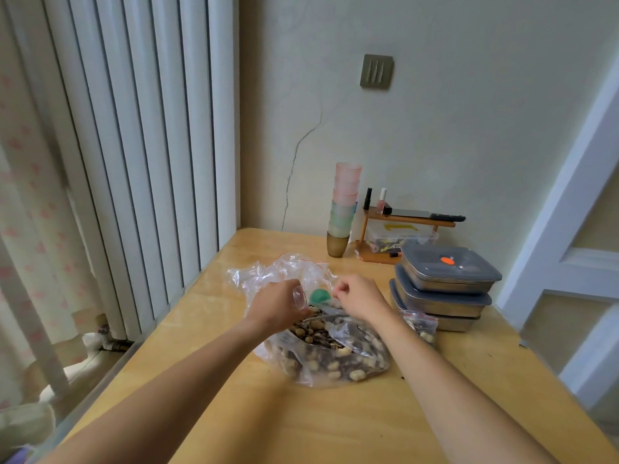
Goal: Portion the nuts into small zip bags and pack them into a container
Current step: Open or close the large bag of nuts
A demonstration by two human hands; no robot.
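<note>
A large clear plastic bag of mixed nuts (335,360) lies open in the middle of the wooden table (301,423). Above its mouth my left hand (278,304) grips clear plastic, apparently a small zip bag (299,295). My right hand (360,296) pinches the handle of a green scoop (319,296) right beside it. A filled small zip bag with a red seal (420,326) leans against three stacked metal containers with grey lids (442,289) on the right. Crumpled clear bags (268,272) lie behind my hands.
A tower of pastel cups (345,209) stands at the back by the wall. Next to it is a small wooden shelf (402,226) with little bottles and a phone. A white radiator (140,145) runs along the table's left edge.
</note>
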